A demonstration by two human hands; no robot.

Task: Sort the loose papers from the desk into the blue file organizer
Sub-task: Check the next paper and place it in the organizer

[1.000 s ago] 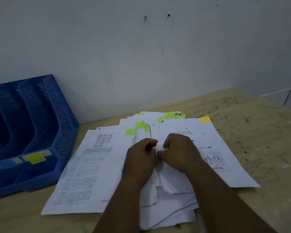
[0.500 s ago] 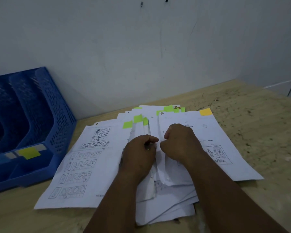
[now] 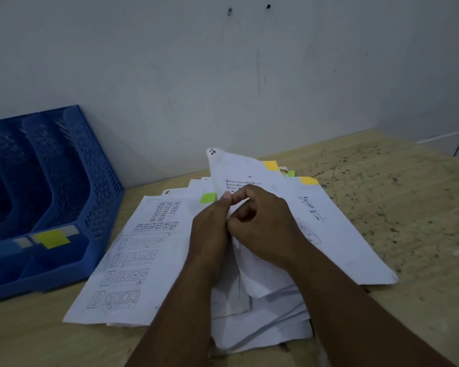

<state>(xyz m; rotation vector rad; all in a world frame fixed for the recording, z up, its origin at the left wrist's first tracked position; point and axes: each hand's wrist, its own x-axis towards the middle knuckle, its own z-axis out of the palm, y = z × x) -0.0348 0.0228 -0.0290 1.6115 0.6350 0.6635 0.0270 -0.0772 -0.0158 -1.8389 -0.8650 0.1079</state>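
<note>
Head view:
Left hand (image 3: 210, 229): fingers curled, pinching the edge of a lifted sheet (image 3: 239, 176).
Right hand (image 3: 265, 223): fingers curled round the same sheet, touching the left hand.
Lifted sheet: raised and bent above the loose papers (image 3: 133, 260), orange tab at its top corner.
Loose papers: spread across the wooden worktop (image 3: 408, 207), some with green tabs.
Blue file organizer (image 3: 64, 207): left of the papers, against the wall, yellow-green label on its front.
</note>
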